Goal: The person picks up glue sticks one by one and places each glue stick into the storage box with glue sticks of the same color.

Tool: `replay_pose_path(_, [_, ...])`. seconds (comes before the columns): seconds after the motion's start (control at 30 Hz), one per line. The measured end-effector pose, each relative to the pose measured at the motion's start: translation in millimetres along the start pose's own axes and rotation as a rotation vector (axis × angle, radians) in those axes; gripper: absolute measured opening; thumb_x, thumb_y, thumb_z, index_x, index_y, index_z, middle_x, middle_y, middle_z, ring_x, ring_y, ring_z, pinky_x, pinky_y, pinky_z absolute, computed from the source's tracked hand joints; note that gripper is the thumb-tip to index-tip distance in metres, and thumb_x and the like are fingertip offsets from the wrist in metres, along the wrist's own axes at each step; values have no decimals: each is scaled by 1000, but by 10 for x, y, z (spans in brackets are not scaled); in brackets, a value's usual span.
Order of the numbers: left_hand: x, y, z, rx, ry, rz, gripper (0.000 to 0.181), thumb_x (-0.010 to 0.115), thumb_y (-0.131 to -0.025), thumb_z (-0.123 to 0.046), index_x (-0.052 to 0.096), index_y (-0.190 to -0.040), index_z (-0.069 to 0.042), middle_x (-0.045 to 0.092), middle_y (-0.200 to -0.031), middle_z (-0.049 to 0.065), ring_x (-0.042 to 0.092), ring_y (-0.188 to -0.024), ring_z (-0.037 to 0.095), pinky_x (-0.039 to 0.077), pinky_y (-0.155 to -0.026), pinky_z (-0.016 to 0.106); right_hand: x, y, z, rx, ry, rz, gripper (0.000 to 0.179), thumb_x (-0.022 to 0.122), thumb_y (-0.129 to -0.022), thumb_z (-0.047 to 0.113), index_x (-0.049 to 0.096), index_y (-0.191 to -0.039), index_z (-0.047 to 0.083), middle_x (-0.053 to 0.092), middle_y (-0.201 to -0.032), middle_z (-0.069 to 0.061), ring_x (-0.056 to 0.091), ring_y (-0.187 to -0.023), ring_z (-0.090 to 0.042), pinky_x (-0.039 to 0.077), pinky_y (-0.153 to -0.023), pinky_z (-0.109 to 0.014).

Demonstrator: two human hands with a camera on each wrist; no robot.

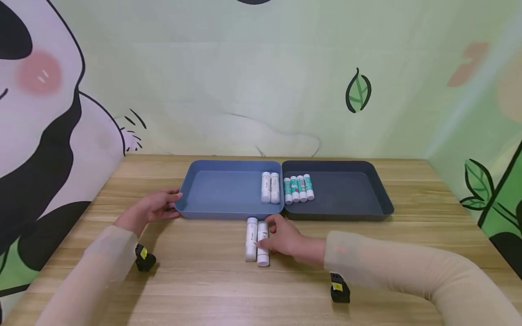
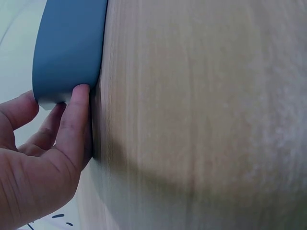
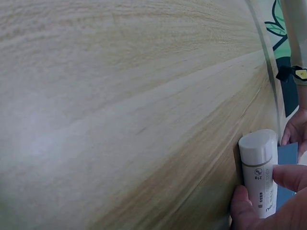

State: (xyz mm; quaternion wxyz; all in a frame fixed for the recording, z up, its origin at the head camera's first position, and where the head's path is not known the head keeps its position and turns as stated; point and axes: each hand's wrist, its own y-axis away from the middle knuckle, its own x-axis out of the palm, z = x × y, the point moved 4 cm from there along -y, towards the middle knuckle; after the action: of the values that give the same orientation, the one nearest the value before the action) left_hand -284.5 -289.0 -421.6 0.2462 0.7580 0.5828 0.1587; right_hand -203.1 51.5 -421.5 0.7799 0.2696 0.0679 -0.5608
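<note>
Head view: a wooden table carries two shallow trays set side by side and touching, a light blue tray on the left and a dark tray on the right. Two white tubes lie together against the right wall of the light blue tray; four smaller green-labelled tubes lie in a row at the left end of the dark tray. On the table just in front of the light blue tray lie two more white tubes, parallel and touching: the left loose tube and the right loose tube. The right hand rests on the table beside this pair, its thumb and fingers curled round the right loose tube. The left hand lies at the front left corner of the light blue tray, fingers gently bent, fingertips touching the rim. A small black and yellow device hangs below each forearm. Left wrist view: the thumb of the left hand presses against the rounded corner of the light blue tray, and the other fingers reach behind the rim. Right wrist view: the right hand pinches the right loose tube, whose capped end points along the table.
</note>
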Motion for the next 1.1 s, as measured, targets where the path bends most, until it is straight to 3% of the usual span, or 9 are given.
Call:
replay_pose_path(0.33, [-9,21,-16,2,-18,-24,68,42,-111,-21,2,-164,-5,59,-101,-7,60,-88,1,62,-82,22,9,34,34,19,-8,17,60,78,-80,-4,47,-131,1,51,-111,-17,54,-91,-24,56,-65,-27])
replay_pose_path(0.6, [5,17,-4,25,-8,-2,69,41,-111,-20,0,-164,-2,59,-97,-8,60,-87,0,61,-81,20,-3,55,46,59,-49,42,60,73,-81,-8,47,-134,3,57,-112,-18,57,-88,-23,54,-65,-27])
replay_pose_path(0.8, [-2,15,4,19,-7,-7,70,41,-111,-21,-1,-164,-2,59,-99,-8,60,-87,-1,61,-81,20,-34,64,28,102,-102,35,59,72,-82,-8,48,-136,2,58,-118,-20,60,-94,-24,57,-69,-28])
replay_pose_path(1.1, [-6,13,4,17,-9,3,70,41,-111,-21,-1,-164,-2,59,-104,-7,60,-89,-1,61,-82,21,-143,134,123,127,-234,65,61,64,-87,-13,45,-144,-1,53,-114,-16,58,-93,-23,60,-77,-33])
